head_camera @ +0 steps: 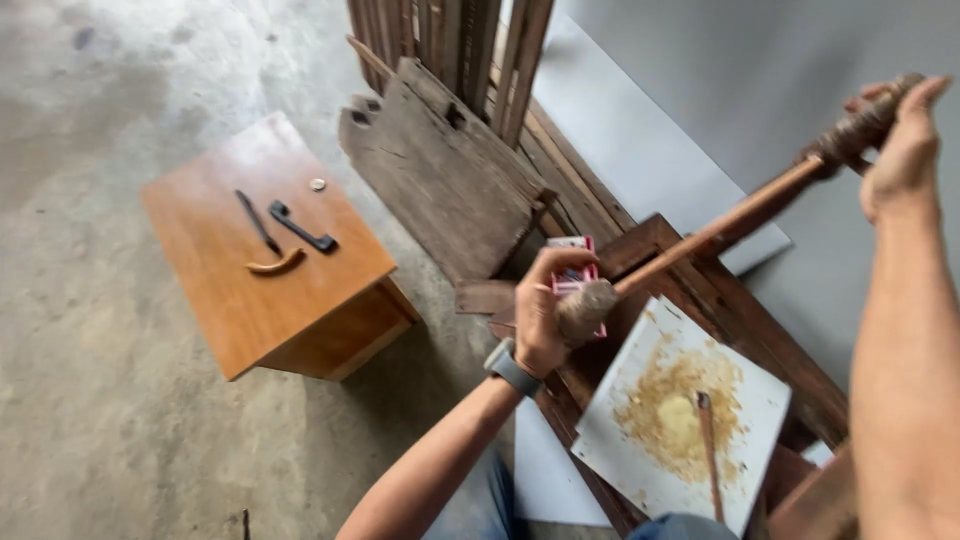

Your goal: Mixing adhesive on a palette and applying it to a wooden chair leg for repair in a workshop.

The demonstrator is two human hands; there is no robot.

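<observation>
Both grips are closed on one thing: a long turned wooden rod (pixel 720 232). Left hand (pixel 545 310) wraps the rod's lower, knobbed end, fingers curled around it, a grey watch on the wrist. Right hand (pixel 905 150) clasps the upper end, where the wood is dark and ridged.

Axis: the rod runs diagonally, from lower left at the left hand up to upper right at the right hand, held clear of everything below. Left hand is nearer the camera's centre; right hand sits high at the frame's right edge.

Beneath the rod: a white board (pixel 760 400) smeared with yellowish paste, a thin stick (pixel 708 445) lying in the smear. The board rests tilted on a dark wooden frame (pixel 740 320). A small pink and white object (pixel 572 262) sits just behind the left hand, partly hidden; kind not readable.

Left, well apart: a low brown wooden cabinet (pixel 230 290) serving as worktop, carrying two dark handles (pixel 285 228), a curved wooden handle (pixel 275 265) and a small round metal piece (pixel 318 184). Weathered planks (pixel 445 180) lean behind, on a concrete floor (pixel 90 400).
</observation>
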